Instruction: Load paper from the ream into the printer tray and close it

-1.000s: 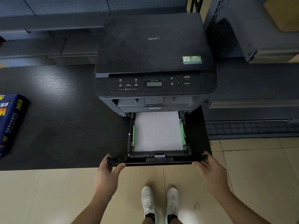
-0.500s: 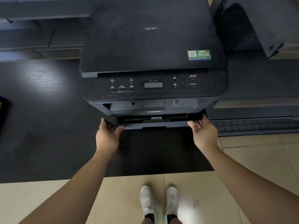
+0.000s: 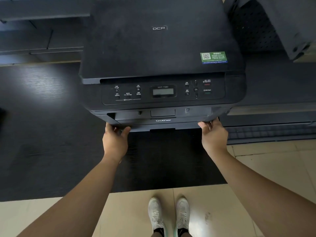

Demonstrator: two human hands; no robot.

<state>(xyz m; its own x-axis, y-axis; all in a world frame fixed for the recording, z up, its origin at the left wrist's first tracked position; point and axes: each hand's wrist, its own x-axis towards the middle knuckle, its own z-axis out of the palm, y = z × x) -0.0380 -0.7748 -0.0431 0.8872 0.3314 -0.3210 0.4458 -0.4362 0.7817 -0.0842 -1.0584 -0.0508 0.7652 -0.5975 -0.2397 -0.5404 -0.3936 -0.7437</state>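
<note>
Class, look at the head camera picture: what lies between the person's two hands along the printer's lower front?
In the head view, the tray front spans between the left hand and right hand.

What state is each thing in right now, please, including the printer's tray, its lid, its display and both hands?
Paper tray: pushed in, front about flush with the printer.
Scanner lid: shut flat.
Display: blank grey, no text legible.
Left hand: fingers on the tray front's left end.
Right hand: fingers on the tray front's right end.
Paper: none visible.
</note>
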